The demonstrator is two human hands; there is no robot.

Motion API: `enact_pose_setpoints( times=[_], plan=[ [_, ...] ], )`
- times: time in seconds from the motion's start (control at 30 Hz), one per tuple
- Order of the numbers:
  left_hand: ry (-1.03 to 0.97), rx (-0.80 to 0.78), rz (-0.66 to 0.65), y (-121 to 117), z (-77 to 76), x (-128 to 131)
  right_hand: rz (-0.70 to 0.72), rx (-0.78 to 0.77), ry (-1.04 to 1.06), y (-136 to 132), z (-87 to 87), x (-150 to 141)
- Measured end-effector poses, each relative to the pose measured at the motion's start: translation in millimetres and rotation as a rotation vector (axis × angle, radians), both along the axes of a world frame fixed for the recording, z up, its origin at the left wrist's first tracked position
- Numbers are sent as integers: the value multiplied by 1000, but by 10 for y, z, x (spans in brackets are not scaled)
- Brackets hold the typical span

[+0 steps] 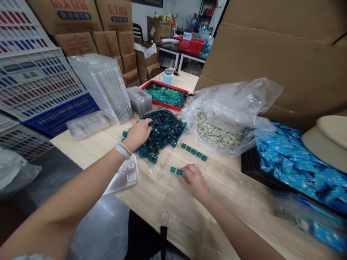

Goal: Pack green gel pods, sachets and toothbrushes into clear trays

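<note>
My left hand (139, 133), a pale band at its wrist, reaches over the left side of a heap of dark teal, glossy small pieces (165, 131) on a plastic sheet. Its thumb and forefinger look apart, with no piece visible between them. My right hand (194, 180) rests low on the table with its fingers closed at a small green square piece (179, 172). Just left of that lies another green square (172, 169). Farther back, several green pieces (193, 152) form a slanting row. A clear moulded tray (131, 177) is partly hidden beneath my left forearm.
Behind the heap are a red-rimmed tray (165, 94) of green bits and a light blue mug (167, 77). Stacked clear trays (104, 86) stand left. Rightward are a plastic bag (233, 104) of small patterned pieces and a black box (249, 162) of blue packets (295, 159).
</note>
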State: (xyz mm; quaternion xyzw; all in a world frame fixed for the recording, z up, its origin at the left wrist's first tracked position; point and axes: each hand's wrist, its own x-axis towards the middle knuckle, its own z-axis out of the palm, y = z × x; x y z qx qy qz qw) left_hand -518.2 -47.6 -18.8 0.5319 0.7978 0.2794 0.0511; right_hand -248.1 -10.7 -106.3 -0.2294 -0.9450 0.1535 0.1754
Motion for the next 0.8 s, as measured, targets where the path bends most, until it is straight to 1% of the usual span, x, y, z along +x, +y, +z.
enact_pose_setpoints(
  times=[0.03,0.1,0.13,0.17,0.2,0.27,0.33,0.37,0.43,0.47,0.5,0.57,0.63,0.7,0.73,0.77,0.8],
  plan=[
    [-81,-21,-63,-74,-70,69,20,2,11,2,26,-6],
    [-299,-109,-218,-203,-243,307,60,8,26,14,100,-34],
    [-416,-156,-270,-250,-323,441,79,14,25,29,153,-57],
    [-540,-198,-292,-283,-386,563,98,23,16,53,219,-85],
    [-676,-231,-278,-302,-425,658,114,37,0,86,301,-118],
    [-1002,-263,-143,-306,-431,737,113,93,-22,178,514,-196],
    [-1270,-268,18,-287,-370,679,103,170,-32,276,777,-283],
    [-1350,-266,73,-277,-333,618,114,209,-45,313,913,-330],
    [-1408,-273,122,-261,-270,486,182,283,-119,341,1148,-433],
    [-1414,-282,127,-257,-248,428,227,315,-178,330,1233,-491],
    [-1425,-287,136,-254,-230,381,262,340,-239,305,1293,-555],
    [-1443,-292,145,-251,-194,312,305,350,-343,242,1342,-696],
    [-1497,-284,122,-253,-137,248,332,276,-382,210,1334,-843],
    [-1602,-235,98,-264,-56,163,357,102,-343,250,1319,-975],
    [-1658,-174,110,-274,-12,114,349,-38,-296,299,1314,-1029],
    [-1701,-84,152,-286,30,64,320,-222,-237,365,1309,-1071],
    [-1723,22,223,-301,67,19,267,-442,-171,441,1300,-1101]
  ],
)
